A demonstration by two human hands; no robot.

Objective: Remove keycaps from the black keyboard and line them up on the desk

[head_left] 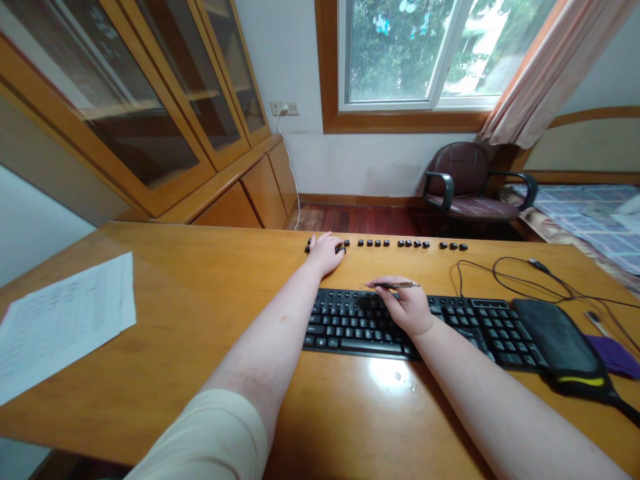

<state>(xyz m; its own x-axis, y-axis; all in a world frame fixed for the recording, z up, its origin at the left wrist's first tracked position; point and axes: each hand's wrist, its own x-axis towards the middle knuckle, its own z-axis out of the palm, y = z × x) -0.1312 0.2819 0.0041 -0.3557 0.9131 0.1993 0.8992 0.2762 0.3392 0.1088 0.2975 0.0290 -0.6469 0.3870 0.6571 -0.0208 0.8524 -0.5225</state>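
A black keyboard lies across the wooden desk. Beyond it, a row of loose black keycaps runs along the desk's far edge. My left hand reaches over the keyboard and rests on the leftmost keycaps, fingers curled over them. My right hand lies on the keyboard's upper middle keys, pinching a thin brownish tool that lies level above the keys.
A printed sheet of paper lies at the desk's left edge. A black pouch, a purple object and a black cable sit at the right. An office chair and wooden cabinets stand beyond the desk.
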